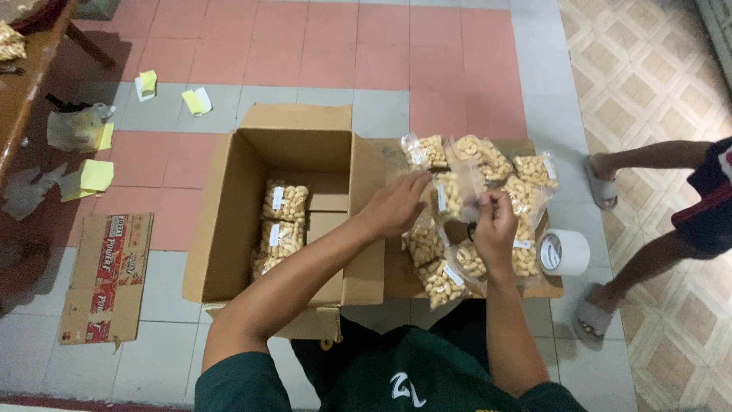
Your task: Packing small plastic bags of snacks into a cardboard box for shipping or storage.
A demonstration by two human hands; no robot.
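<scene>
Far to the left of the box (229,229), a flattened red carton (107,278) lay on the tiled floor, and beyond it yellow papers (95,177) and a clear plastic bag (76,126) were scattered near a wooden table (23,84).

The box stood open, its flaps spread outward. Inside it, against the left wall, three packs (282,229) of pale nuts were stacked in a row, each with a small white label.

Just to the right of the box, the left hand (396,204) reached over the right flap. Its fingers were closed on the top edge of one clear pack (451,194), which was lifted above the others. The right hand (494,225) was next to it, with thumb and fingers pinched together on the same pack, at its right side. Both hands were therefore clamped on this one pack, close to each other.

Under and around the hands, more packs made a pile (518,175) on a flat piece of cardboard (545,288) that touched the right side of the box.

A tape roll (564,253), white, stood at the right edge of this cardboard, just beside the pile.

Further right from the box, the bare legs of another person (656,206) in sandals were on the patterned tiles, well apart from the hands.
</scene>
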